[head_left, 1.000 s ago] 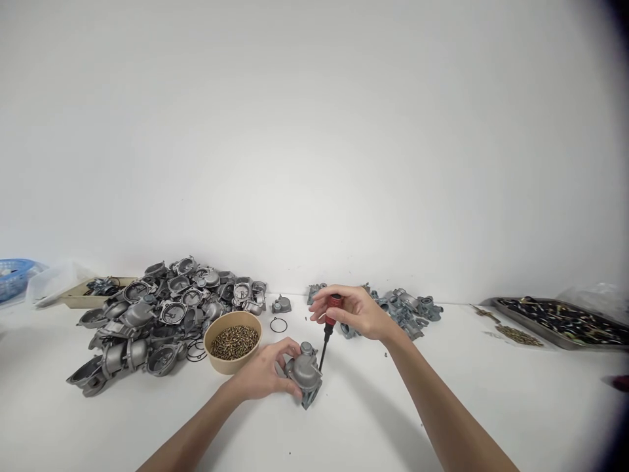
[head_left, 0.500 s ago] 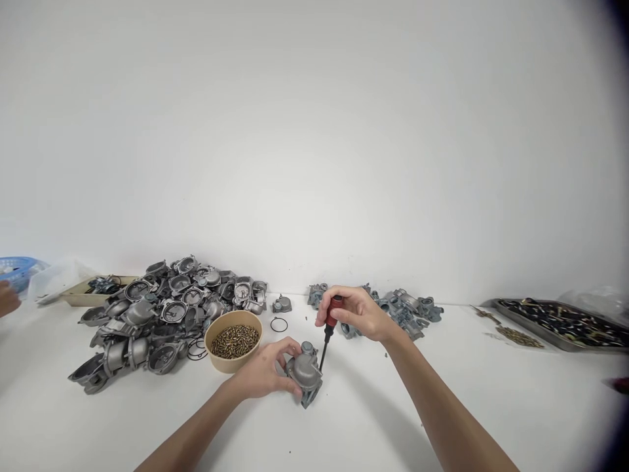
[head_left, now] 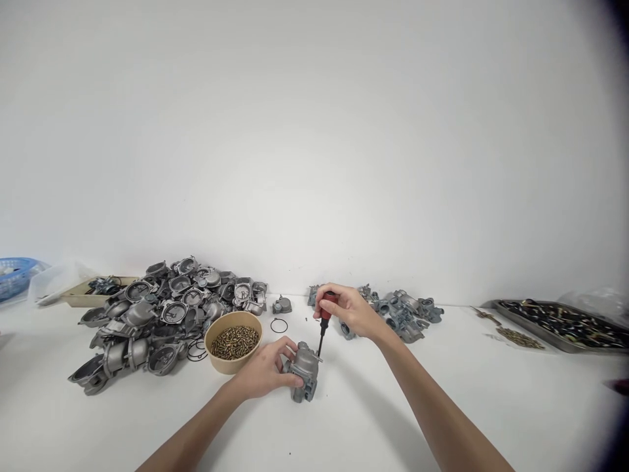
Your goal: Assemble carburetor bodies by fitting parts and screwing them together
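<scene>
On the white table, my left hand [head_left: 268,370] grips a grey metal carburetor [head_left: 305,372] from its left side, thumb in front and fingers behind. The carburetor's rounded bowl faces up. My right hand [head_left: 351,311] is closed around the red handle of a screwdriver [head_left: 327,311]. Its dark shaft points down to the carburetor's right edge; whether the tip sits in a screw I cannot tell. Just left of the carburetor stands a round tan bowl [head_left: 219,359] full of small brass-coloured screws [head_left: 234,342].
A large heap of grey float bowls [head_left: 174,311] lies at left, beside a beige tray [head_left: 81,299] and blue basket [head_left: 17,278]. A black O-ring [head_left: 279,325] and one metal part [head_left: 282,304] lie behind. Carburetor bodies [head_left: 405,314] sit behind my right hand; a metal tray [head_left: 555,337] stands far right.
The carburetor has turned in my left hand, showing more of its side. My right hand and the screwdriver have shifted slightly left. Another person's hand at the far left has left the view.
</scene>
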The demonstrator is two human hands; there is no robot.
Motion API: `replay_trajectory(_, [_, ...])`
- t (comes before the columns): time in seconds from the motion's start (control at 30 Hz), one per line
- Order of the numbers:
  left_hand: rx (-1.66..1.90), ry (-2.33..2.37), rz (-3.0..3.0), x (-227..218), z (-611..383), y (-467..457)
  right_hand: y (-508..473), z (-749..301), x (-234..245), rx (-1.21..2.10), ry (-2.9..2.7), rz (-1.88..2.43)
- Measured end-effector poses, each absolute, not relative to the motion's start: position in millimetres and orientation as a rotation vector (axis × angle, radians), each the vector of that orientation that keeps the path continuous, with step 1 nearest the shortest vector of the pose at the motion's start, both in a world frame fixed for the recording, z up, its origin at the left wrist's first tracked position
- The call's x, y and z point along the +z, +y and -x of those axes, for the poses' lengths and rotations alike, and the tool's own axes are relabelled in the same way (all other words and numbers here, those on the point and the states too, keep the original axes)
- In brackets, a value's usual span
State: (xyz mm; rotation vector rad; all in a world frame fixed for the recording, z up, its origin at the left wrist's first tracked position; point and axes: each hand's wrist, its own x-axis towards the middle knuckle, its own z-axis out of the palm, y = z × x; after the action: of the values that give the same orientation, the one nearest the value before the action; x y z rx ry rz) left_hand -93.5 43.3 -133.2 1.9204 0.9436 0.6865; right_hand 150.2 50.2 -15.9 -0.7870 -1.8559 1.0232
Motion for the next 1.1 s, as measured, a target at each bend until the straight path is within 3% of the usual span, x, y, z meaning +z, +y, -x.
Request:
replay_trajectory(0.43, [0.712,0.885,-1.767,-136.4,90.0,42.5,77.6,-165.4,-37.0,1.225,-1.619,0.888])
replay_trajectory(0.83, [0.67,0.835,-1.73,-135.6,92.1,45.2,112.7,-179.3,-89.0,1.312,-1.322,0.966])
replay_trajectory(1.1, [0.669,0.829,-1.718,-137.7,92.7,46.6,114.5,-182.0,-91.3,1.36,-1.308,0.937])
